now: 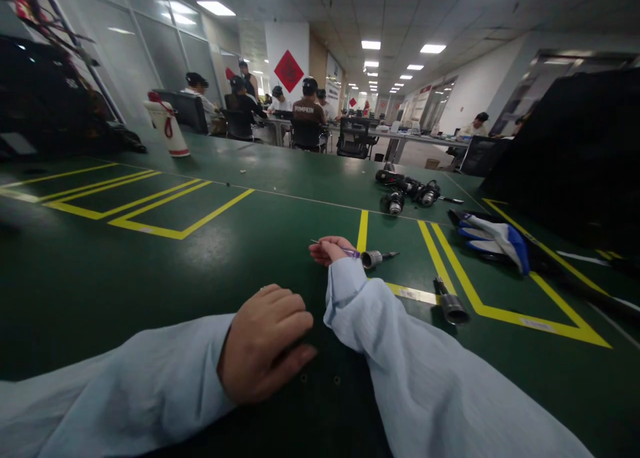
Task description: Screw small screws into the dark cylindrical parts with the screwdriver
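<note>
My right hand [331, 250] is closed around a small screwdriver [351, 252] with a clear purple handle. Its thin metal shaft sticks out to the left past my fingertips. Just right of that hand lies a metal cylinder with a pointed rod [373, 259] on the green table [200, 271]. Nearer to me, right of my right forearm, is a second metal cylinder with a dark stem [454, 309]. My left hand [270, 341] is at the table's near side, back of the hand up, fingers loosely bent and thumb apart. Nothing shows in it; its palm is hidden.
Black tools with metal ends [410, 190] lie farther back. A white and blue glove [495, 238] is at the right, beside a large black object [575, 158]. A white cup [169, 130] stands at the far left. Yellow tape [440, 261] marks the table. Several people sit beyond.
</note>
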`<state>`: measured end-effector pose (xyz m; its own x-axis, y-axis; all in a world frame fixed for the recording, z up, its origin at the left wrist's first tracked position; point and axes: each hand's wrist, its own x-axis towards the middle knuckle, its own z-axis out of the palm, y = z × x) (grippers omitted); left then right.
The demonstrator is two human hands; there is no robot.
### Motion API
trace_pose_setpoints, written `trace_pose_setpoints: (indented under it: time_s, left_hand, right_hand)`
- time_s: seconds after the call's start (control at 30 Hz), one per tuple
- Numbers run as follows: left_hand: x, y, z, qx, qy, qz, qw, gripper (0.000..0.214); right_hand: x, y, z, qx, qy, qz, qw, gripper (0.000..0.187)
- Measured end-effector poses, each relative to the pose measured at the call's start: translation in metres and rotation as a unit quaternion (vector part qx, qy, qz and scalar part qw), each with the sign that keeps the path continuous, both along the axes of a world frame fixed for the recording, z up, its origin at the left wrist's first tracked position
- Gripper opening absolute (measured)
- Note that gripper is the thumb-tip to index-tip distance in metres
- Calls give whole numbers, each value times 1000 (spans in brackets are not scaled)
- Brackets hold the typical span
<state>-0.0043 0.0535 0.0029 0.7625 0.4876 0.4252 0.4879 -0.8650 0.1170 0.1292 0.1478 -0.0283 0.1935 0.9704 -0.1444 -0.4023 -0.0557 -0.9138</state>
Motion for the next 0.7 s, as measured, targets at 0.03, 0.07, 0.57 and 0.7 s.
trace_pose_setpoints:
  time_s: [0.03,0.07,0.57,0.7]
  left_hand:
    - [-2,2,0,-21,-21,22,999,24]
    - [-3,4,-1,-38,-36,39,998,24]
    - [-5,4,-7,-109,-87,-6,990,29]
    - [-2,5,-11,-105,-88,-3,991,26]
  right_hand:
    - [2,-7,0,5,1,9,1000,10]
    - [3,-15,1,11,3,15,1000,10]
    - [46,-159,4,-2,-14,-49,999,38]
    - [42,-160,8,-14,-68,-37,997,40]
